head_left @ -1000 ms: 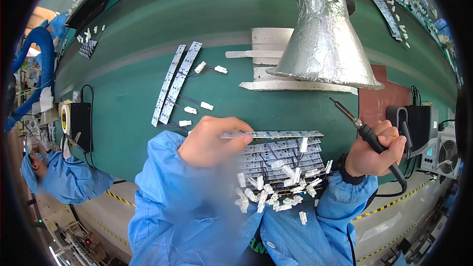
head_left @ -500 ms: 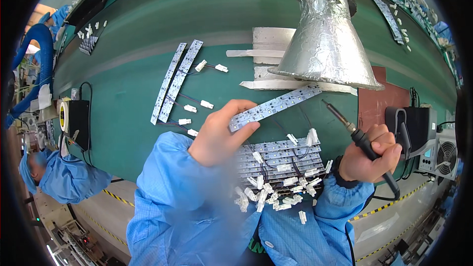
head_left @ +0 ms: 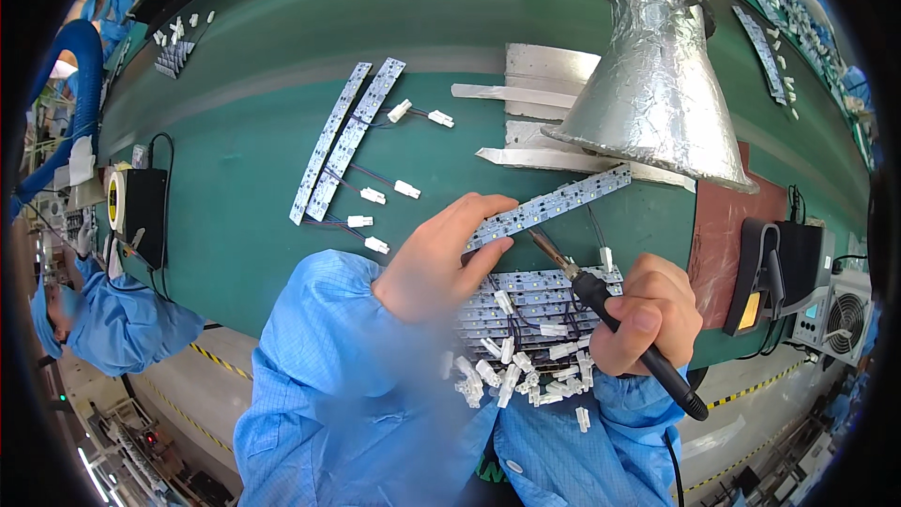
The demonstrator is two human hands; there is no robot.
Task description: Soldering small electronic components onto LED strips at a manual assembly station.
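My left hand [head_left: 449, 249] pinches the near-left end of a white LED strip board [head_left: 563, 204], which slants up to the right. A soldering iron [head_left: 601, 299] is gripped in my right hand [head_left: 649, 314], its tip pointing up and left at the lower edge of that board. Whether the tip touches the board I cannot tell. Below lies a stack of similar LED boards [head_left: 540, 282], with many white connectors [head_left: 526, 380] on dark wires at its near side. Two more boards [head_left: 355, 145] with wired connectors rest side by side on the green mat, left of my left hand.
A foil-covered fume hood [head_left: 657, 94] hangs at the far right over grey strips [head_left: 540, 84]. A black iron holder [head_left: 754, 277] and a control unit [head_left: 826, 310] stand right, beside a brown mat [head_left: 727, 235]. Another black box [head_left: 141, 216] and a person in blue [head_left: 122, 310] are left.
My right hand has brought the soldering iron left and down, its tip now at the held board's lower edge. My left hand still holds the board. The whole view has shifted slightly.
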